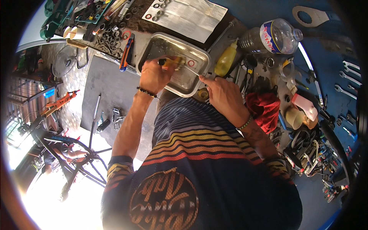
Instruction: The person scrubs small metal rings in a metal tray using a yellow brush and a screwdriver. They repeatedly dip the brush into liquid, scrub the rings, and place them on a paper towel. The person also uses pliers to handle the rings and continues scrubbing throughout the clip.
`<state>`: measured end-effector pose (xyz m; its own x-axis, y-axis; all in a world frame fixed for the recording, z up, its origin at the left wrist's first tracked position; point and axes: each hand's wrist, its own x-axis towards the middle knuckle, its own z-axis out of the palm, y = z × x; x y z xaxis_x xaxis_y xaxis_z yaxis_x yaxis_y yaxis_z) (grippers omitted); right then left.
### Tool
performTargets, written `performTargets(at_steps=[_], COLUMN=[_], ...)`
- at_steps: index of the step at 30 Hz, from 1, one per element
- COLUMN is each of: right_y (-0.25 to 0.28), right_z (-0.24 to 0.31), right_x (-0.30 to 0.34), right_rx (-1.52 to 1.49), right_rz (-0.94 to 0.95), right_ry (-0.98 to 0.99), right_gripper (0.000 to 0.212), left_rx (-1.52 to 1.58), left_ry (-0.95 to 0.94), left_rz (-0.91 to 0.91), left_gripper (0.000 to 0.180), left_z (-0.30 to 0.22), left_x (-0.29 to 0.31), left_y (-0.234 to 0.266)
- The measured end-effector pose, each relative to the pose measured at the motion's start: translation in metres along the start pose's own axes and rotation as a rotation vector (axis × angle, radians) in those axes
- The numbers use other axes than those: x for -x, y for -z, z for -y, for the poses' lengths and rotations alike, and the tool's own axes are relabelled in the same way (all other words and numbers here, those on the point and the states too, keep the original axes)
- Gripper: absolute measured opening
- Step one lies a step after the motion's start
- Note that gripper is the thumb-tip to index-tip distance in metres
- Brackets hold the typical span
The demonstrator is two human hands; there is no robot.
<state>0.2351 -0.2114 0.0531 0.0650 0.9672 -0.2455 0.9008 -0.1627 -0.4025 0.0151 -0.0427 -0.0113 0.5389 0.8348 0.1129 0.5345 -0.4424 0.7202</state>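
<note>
Over a shallow metal tray point(200, 57) that holds some clear liquid, my left hand point(155, 73) is closed around a yellow and black brush point(173, 63), its outline smeared by motion. A thin metal rod point(191, 70) runs from beside the brush to the fingertips of my right hand point(226, 96). The right hand pinches the rod's end at the tray's near right rim; its index finger is stretched along and the thumb is mostly hidden. A small reddish ring point(191, 63) lies in the tray, past the rod.
An orange and black utility knife point(127, 52) lies left of the tray. Behind it are a paper sheet point(191, 15) with several rings and a pile of rings point(111, 37). To the right are a yellow squeeze bottle point(226, 60), a large clear bottle point(278, 36) and a red rag point(263, 109).
</note>
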Motion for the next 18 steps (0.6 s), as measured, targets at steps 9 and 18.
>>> performTargets(at_steps=[9, 18], right_y=[-0.001, -0.001], right_z=[0.001, 0.001], right_x=[0.009, 0.002], right_rx=[0.052, 0.024], right_rz=[-0.012, 0.001], right_ry=[0.022, 0.045], right_gripper=[0.043, 0.042], left_rx=[-0.1, 0.011], left_ry=[0.061, 0.085], left_rz=[0.153, 0.063], left_gripper=[0.028, 0.022], left_z=[-0.014, -0.014], left_x=[-0.01, 0.004], left_y=[-0.009, -0.003])
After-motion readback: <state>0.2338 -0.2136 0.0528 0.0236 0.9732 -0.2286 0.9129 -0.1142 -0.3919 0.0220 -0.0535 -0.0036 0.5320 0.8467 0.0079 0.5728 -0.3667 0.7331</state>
